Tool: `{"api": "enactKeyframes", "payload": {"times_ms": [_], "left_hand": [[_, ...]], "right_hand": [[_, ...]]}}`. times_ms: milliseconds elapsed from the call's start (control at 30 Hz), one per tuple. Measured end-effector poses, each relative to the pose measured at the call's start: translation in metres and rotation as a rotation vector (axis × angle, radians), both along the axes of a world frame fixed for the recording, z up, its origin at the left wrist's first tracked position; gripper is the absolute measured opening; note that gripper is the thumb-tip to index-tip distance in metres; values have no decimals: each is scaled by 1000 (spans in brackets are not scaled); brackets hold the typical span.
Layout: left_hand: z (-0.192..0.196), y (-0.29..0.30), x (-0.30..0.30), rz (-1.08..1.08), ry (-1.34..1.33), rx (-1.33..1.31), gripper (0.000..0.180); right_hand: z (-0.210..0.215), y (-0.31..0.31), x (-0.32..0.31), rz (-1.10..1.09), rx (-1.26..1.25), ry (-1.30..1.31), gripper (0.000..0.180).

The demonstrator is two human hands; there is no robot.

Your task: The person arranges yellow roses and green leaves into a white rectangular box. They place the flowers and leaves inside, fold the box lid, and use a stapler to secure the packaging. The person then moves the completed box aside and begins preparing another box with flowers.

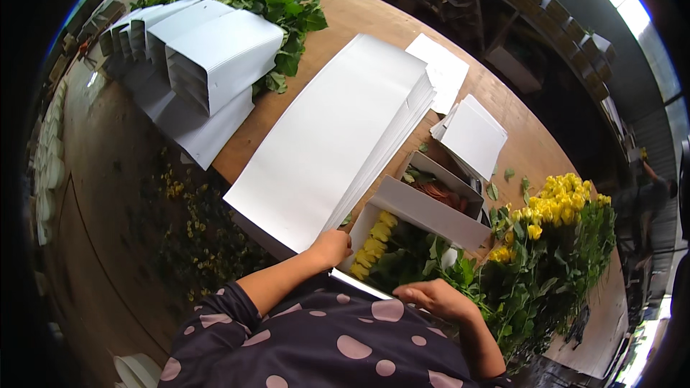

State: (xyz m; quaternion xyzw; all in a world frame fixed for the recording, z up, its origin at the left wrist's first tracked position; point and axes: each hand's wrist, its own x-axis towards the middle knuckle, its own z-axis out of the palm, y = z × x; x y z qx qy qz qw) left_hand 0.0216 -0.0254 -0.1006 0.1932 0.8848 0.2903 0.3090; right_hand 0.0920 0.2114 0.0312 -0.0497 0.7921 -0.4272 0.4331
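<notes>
My left hand (331, 249) is closed, fingers curled, at the near corner of a thick stack of white sheets (334, 115). It is beside the left end of a box-like holder (428, 210); what its fingers grip, if anything, is hidden. A row of yellow roses (374, 246) lies inside the holder, heads lined up at the left and leafy stems running right. Over the near edge of those stems, my right hand (438, 299) is open with fingers stretched out to the left. A white strip (359, 284) runs along the holder's near side.
Loose yellow roses (557, 201) with long green stems are piled at the right. Beyond the holder are a compartment with reddish bands (442, 192) and small white cards (471, 136). Wrapped bundles (223, 50) with leafy stems lie far left; flower scraps (194, 223) litter the floor.
</notes>
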Motion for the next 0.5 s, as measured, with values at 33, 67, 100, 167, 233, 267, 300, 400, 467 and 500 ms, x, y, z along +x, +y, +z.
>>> {"api": "enactKeyframes", "payload": {"times_ms": [33, 67, 100, 167, 233, 267, 300, 400, 467, 500], "left_hand": [[-3, 1, 2, -9, -31, 1, 23], [-6, -1, 3, 10, -64, -10, 22], [0, 0, 3, 8, -99, -19, 22], [6, -1, 3, 27, -146, -28, 22], [7, -5, 6, 72, -178, -27, 21], [4, -5, 8, 79, -154, -9, 20], [2, -6, 8, 95, -126, 8, 20], [4, -2, 6, 67, 57, 329, 17], [12, -2, 0, -90, 115, 437, 16], [17, -2, -4, -228, 92, 402, 16]], "right_hand": [[-10, -4, -5, -25, 68, 69, 27], [-25, -8, -12, -47, 134, 139, 25], [-40, -13, -17, -50, 179, 155, 23], [-74, -20, -19, 136, 241, 342, 23], [-86, -27, -20, 348, 323, 494, 23], [-89, -29, -20, 378, 348, 500, 23], [-90, -31, -23, 415, 371, 513, 22], [-99, -40, -19, 541, 478, 514, 19], [-109, -38, -13, 474, 473, 509, 16], [-111, -37, -12, 467, 466, 512, 16]]}}
